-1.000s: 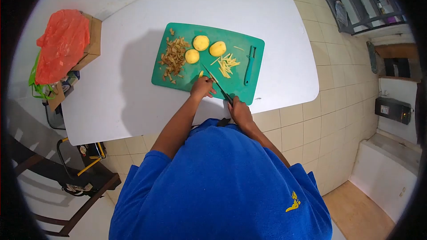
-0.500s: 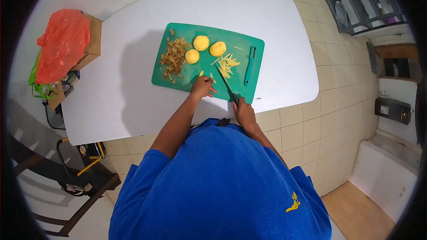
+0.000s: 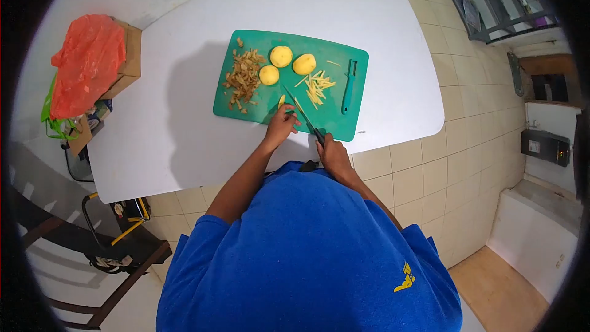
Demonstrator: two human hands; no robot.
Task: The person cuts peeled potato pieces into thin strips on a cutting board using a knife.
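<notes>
My right hand is wrapped round the black handle of a knife. Its blade points up and left across the green cutting board. Just left of the blade, my left hand is over the board's near edge, its fingers bent but apart, with nothing visible held. A potato slice lies by its fingertips, and a thin strip touches or lies close to the blade. Three peeled potatoes rest at the back of the board. Right of the knife is a pile of cut potato strips.
A heap of brown peelings covers the board's left side; a green peeler lies at its right. The board is on a white table. Left stand a red plastic bag and a cardboard box. A metal rack is far right.
The knife has shifted left, away from the strip pile and towards my left hand. My left hand's fingers have risen slightly. The whole view has moved a little.
</notes>
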